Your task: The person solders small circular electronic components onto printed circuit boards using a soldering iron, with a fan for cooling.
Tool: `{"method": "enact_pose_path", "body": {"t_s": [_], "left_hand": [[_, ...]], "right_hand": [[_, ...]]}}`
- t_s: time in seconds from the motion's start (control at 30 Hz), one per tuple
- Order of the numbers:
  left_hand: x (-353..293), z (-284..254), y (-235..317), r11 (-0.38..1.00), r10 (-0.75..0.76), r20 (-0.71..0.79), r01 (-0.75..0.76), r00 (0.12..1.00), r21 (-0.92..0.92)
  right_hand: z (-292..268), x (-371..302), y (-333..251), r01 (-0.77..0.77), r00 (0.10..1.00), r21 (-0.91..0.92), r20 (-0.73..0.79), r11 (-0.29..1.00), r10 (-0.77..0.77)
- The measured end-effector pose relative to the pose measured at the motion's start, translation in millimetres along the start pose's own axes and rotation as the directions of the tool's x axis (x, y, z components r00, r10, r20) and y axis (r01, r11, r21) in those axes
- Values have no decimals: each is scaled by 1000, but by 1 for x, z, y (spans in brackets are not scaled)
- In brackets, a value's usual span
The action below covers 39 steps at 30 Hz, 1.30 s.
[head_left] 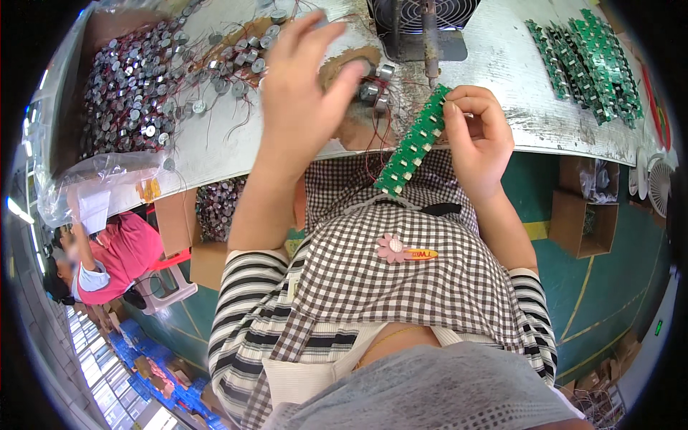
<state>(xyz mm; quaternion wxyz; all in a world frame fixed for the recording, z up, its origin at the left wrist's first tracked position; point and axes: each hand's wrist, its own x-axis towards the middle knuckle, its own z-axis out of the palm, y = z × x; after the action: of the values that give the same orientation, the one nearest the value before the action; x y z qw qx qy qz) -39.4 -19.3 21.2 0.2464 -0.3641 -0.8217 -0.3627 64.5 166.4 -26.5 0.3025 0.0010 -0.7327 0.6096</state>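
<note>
My right hand (479,140) pinches the upper end of a long green circuit board strip (414,147) between thumb and fingers. The strip slants down to the left over the table's front edge, with small white connectors along it. Its top end is just below the tip of an upright metal rod that looks like a soldering iron (430,43). My left hand (301,89) is raised over the table, slightly blurred, fingers and thumb apart. Between the hands sits a small cluster of round silver motors (374,89) with thin red wires, some hanging over the edge.
A heap of small motors (132,86) fills a plastic-lined box at the left, and more lie loose (240,61) beside it. A black fan (423,21) stands at the back. Stacked green boards (591,68) lie at the right. Cardboard boxes (584,222) stand below; another person (118,251) sits left.
</note>
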Motion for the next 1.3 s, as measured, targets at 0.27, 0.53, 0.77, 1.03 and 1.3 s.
{"method": "enact_pose_path", "body": {"t_s": [0.27, 0.53, 0.77, 1.03, 1.3], "left_hand": [[-74, -16, 16, 909, 413, 321, -362, 852, -207], [-62, -49, 9, 213, -629, 212, 428, 748, -878], [-58, -32, 27, -198, -502, 455, 415, 735, -888], [-65, -31, 25, 147, -514, 231, 350, 826, -925], [-61, -35, 18, -308, -507, 601, 521, 618, -796]], "right_hand": [[-1, -7, -9, -384, 923, 194, 56, 903, 381], [18, -20, -67, 546, 809, -271, 417, 792, -415], [67, -15, -48, 612, 782, -282, 358, 739, -511], [80, 1, -46, 264, 932, -64, 273, 962, -237], [80, -4, -49, 512, 833, -263, 382, 818, -399]]}}
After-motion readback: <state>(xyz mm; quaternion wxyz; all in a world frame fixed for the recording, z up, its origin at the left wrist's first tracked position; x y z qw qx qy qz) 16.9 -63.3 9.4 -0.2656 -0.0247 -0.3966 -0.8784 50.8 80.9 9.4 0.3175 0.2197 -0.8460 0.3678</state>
